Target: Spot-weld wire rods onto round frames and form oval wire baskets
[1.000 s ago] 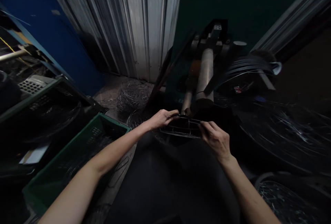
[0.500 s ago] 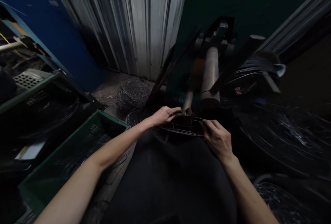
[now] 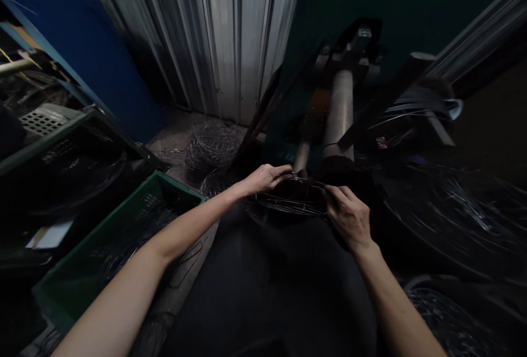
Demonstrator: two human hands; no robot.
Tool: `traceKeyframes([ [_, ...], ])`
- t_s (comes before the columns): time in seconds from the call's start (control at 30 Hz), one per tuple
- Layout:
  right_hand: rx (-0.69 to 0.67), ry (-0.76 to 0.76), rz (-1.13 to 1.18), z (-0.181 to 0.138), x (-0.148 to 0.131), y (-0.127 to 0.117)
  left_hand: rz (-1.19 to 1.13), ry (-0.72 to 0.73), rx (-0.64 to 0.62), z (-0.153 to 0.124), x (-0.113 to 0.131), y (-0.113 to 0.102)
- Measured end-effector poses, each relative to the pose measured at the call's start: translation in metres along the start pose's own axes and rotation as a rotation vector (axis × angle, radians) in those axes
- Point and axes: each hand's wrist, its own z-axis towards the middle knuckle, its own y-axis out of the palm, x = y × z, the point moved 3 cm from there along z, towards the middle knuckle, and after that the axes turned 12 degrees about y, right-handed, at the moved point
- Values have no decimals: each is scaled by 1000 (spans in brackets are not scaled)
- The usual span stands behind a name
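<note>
A thin wire frame [image 3: 288, 203], dark and partly blurred, spans the space between my hands just above my lap. My left hand [image 3: 267, 177] pinches its far edge with thumb and fingers, close to the tip of a slim metal rod [image 3: 302, 156] on the machine. On the other side, my right hand [image 3: 349, 211] has its fingers closed around the frame's right end. Whether the frame touches the rod is hard to make out in the dark. Beside the rod, a thick metal cylinder [image 3: 340, 107] juts out from the green machine [image 3: 399, 11].
To my left stands a green crate [image 3: 99, 236] with wire pieces in it. Tangled wire coils [image 3: 214, 145] lie on the floor by the corrugated metal wall [image 3: 230, 38]. At lower right is a container [image 3: 415, 283] of small metal pieces. A blue panel [image 3: 82, 49] rises at upper left.
The wire frame has tilted between my hands, and its near wires look spread differently. Both hands stay closed, with only slight movement. The view has shifted a little.
</note>
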Motion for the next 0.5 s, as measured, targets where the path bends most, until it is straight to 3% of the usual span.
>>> traceKeyframes([
  [0.27,-17,53,13,-4,0,-7,-27,-68,-13,-1,6,-5],
  [0.4,73,216,168,-14,24,-27,-53,-37,29,-4,2,0],
  [0.5,-22,234,195,-29,39,-31,-107,-61,58,-17,6,8],
])
